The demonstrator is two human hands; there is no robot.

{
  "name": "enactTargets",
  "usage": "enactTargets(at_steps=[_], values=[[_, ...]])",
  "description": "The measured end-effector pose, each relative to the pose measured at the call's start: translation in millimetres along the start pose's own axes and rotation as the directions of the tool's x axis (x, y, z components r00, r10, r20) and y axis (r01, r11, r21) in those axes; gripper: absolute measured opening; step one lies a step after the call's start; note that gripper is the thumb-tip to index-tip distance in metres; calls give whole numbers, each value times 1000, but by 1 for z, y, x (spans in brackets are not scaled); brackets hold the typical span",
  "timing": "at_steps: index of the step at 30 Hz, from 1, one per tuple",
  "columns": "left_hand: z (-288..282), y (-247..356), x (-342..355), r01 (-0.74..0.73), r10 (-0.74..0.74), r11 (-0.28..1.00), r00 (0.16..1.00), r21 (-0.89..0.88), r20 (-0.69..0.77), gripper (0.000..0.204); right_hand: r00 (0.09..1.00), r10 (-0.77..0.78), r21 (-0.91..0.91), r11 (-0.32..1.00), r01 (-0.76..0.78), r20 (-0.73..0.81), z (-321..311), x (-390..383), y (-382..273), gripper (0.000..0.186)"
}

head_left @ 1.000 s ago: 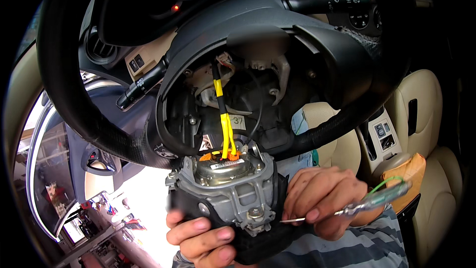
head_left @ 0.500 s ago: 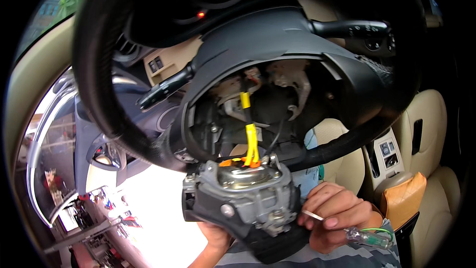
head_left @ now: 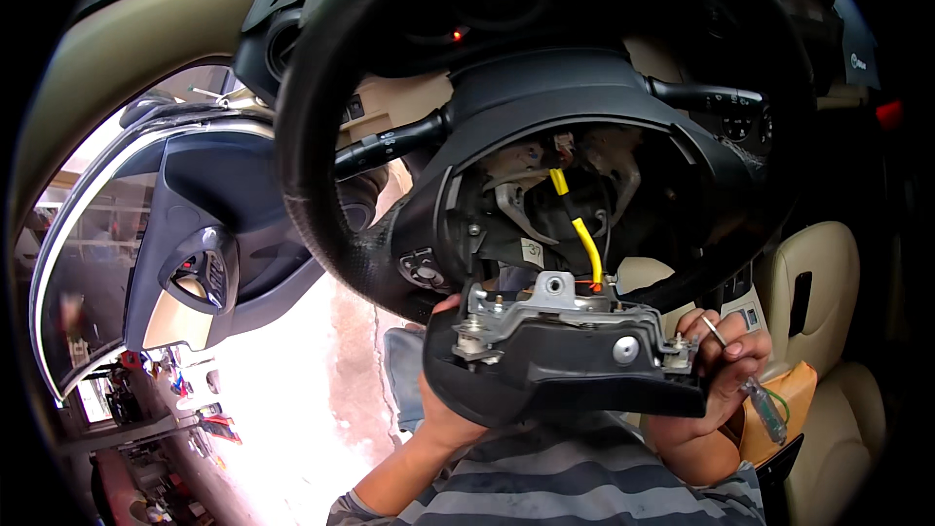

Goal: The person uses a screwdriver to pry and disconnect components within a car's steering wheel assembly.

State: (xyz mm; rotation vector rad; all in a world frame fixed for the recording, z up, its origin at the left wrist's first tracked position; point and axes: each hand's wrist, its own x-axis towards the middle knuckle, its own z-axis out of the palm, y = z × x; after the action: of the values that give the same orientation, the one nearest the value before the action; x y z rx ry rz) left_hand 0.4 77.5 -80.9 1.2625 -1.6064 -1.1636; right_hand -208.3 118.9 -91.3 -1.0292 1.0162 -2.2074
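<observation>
In front of the steering wheel (head_left: 302, 166) I hold its black airbag module (head_left: 584, 370), turned so that its metal frame faces up. My left hand (head_left: 450, 414) grips the module's left end, with most of the fingers hidden behind it. At the other end my right hand (head_left: 732, 360) closes against the module's edge. That hand also keeps a small screwdriver (head_left: 768, 415) with a clear greenish handle, its thin blade pointing up between the fingers. A yellow-sleeved cable (head_left: 590, 251) runs from the open wheel hub (head_left: 555, 205) to an orange-red plug on the module.
Stalks (head_left: 394, 144) stick out on both sides of the column. The car door (head_left: 234, 224) stands open at left, over a brightly lit floor. At right are a beige seat (head_left: 818, 282) and an orange-tan pouch (head_left: 787, 409).
The module has turned, so its black side and metal bracket now show where its shiny metal back did. Both hands moved with it. The view has shifted, putting more of the door in sight.
</observation>
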Motion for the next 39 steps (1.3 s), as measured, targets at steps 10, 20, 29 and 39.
enactTargets(at_steps=[10, 20, 29, 39], values=[[-24, 17, 8, -659, 659, 752, 752, 25, -14, 53, 957, 197, -168, 958, -234, -212, -24, -28, 8, 22], [-29, 11, 0, -792, 759, 572, 610, 215, 228, 33, 1000, 29, -561, 827, -27, -6, -29, -36, 8, 25], [-22, -18, -14, -758, 776, 604, 630, 247, 34, 32, 989, -66, -472, 873, 122, 133, -17, -31, 18, 23], [-18, -19, -12, -749, 757, 643, 653, 161, 13, 32, 998, -40, -399, 915, 59, 57, -18, -25, 15, 28]])
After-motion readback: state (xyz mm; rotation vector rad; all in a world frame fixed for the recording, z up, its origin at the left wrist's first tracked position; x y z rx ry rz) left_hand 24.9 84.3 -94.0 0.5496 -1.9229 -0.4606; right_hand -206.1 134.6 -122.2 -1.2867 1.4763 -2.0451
